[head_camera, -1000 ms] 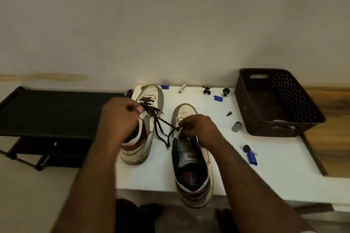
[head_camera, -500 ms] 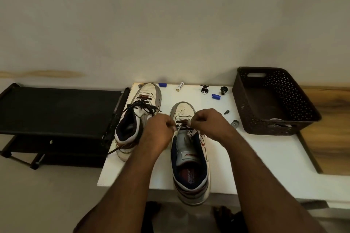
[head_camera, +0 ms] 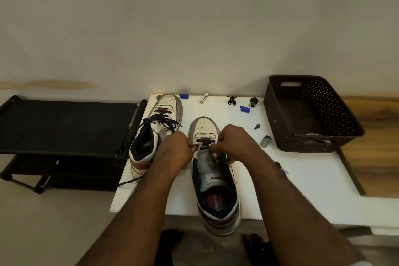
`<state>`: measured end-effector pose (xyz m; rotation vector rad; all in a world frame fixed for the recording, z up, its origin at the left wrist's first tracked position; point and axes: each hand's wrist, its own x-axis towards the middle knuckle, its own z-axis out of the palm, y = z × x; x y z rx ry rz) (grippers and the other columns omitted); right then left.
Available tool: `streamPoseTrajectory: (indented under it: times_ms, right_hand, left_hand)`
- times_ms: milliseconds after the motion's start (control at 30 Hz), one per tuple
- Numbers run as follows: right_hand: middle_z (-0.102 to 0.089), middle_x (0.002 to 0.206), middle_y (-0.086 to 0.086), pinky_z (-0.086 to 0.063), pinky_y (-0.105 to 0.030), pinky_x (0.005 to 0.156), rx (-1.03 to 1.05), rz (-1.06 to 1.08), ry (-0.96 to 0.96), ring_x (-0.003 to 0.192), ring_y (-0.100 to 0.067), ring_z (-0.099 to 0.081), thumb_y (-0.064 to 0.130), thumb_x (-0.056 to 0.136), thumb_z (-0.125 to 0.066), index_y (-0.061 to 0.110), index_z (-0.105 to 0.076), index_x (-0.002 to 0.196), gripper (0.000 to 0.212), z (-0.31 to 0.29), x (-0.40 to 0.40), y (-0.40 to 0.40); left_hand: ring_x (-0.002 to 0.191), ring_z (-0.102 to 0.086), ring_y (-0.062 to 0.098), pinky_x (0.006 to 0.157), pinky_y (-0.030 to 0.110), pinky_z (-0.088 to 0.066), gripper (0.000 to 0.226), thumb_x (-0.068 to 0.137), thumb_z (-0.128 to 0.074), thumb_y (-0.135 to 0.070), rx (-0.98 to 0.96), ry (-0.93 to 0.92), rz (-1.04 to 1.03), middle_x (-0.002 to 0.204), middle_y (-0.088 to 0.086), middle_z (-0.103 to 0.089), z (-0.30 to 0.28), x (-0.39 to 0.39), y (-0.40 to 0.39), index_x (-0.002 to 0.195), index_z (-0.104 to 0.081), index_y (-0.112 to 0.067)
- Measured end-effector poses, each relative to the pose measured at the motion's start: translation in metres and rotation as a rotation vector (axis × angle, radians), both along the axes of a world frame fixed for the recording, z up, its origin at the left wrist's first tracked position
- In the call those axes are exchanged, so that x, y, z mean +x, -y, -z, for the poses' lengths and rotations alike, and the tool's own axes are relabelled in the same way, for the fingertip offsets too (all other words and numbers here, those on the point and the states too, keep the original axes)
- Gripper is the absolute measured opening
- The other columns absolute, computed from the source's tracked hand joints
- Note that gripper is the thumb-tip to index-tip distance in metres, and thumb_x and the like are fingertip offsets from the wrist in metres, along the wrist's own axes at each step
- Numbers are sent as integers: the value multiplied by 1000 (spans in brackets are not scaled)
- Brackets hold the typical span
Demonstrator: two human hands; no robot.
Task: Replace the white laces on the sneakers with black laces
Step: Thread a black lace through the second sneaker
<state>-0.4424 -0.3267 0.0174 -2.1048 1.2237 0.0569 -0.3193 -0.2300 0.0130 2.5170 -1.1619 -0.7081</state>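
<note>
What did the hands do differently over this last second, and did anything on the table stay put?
The left hand left the laced left sneaker and came across to the right sneaker, where both hands now pinch the black lace at its lowest eyelets. The right hand stayed at that shoe. The sneakers, the basket and the small parts on the table kept their places.

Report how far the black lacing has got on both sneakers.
Left sneaker: black lace crosses its eyelets, ends trailing loose. Right sneaker: left hand and right hand pinch a black lace at the lowest eyelets; the upper eyelets remain.
</note>
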Motion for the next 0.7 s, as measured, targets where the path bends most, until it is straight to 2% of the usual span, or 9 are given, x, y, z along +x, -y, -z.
streamPoseTrajectory:
  times_ms: [133,233,333,400,467,533,600,667,700]
  right_hand:
    - [-68,98,-10,-56,-29,71,-38,-55,-49,77,-21,-63,29,81,-72,5,-64,103,34,-2,6,-4]
    - [-66,105,-12,-41,-17,54,-93,-96,-80,77,-18,-57,27,84,-70,5,-61,111,36,-3,11,-7]
    - [-65,111,-12,-42,-20,60,-120,-93,-71,88,-21,-62,26,85,-70,5,-59,116,39,0,13,-11]
    - [-66,110,-12,-42,-23,64,-127,-60,-65,94,-24,-64,27,84,-70,5,-61,113,38,3,11,-11]
    - [-67,105,-14,-41,-24,65,-130,-24,-43,92,-26,-65,27,84,-70,4,-63,108,33,7,9,-10]
    - [-67,102,-15,-41,-25,65,-132,5,-13,89,-27,-66,25,84,-68,4,-65,103,29,8,7,-9]
    - [-68,102,-13,-45,-26,66,-110,35,10,88,-27,-66,24,84,-69,5,-66,104,28,7,6,-8]
    - [-69,102,-11,-49,-26,69,-95,42,18,88,-25,-66,24,83,-71,7,-68,105,28,7,5,-4]
    - [-69,102,-10,-50,-27,71,-104,46,23,88,-23,-66,23,82,-72,8,-69,104,26,7,4,-1]
  left_hand:
    - [101,-63,27,82,30,-49,29,92,-56,-12,105,-9,36,110,13,-68,-2,-3,-2,119,-66,-8]
    - [108,-57,31,82,32,-45,52,93,-43,-4,133,-43,134,123,17,-59,-4,-7,-4,143,-38,-16]
    - [106,-57,30,86,34,-46,75,96,-42,-5,143,-105,141,131,19,-53,-2,-7,-6,154,-4,-33]
    - [107,-58,28,90,36,-47,83,96,-47,-7,55,-123,120,134,16,-52,1,-8,-8,152,5,-40]
    - [116,-54,27,98,37,-45,90,92,-54,-4,-143,-154,80,138,14,-47,5,-11,-8,152,4,-38]
    - [127,-45,26,105,37,-41,91,86,-56,8,-347,-218,-2,142,11,-40,5,-11,-6,154,-8,-31]
    - [131,-44,18,95,27,-49,83,84,-56,12,-575,-413,-139,143,2,-45,-2,-11,-3,151,-28,-29]
    - [117,-58,9,79,14,-50,60,88,-58,4,-803,-656,-250,121,-2,-65,-19,-13,0,141,-47,-23]
    - [103,-65,8,77,15,-51,45,92,-58,-4,-889,-700,-268,103,0,-71,-27,-14,-1,134,-54,-19]
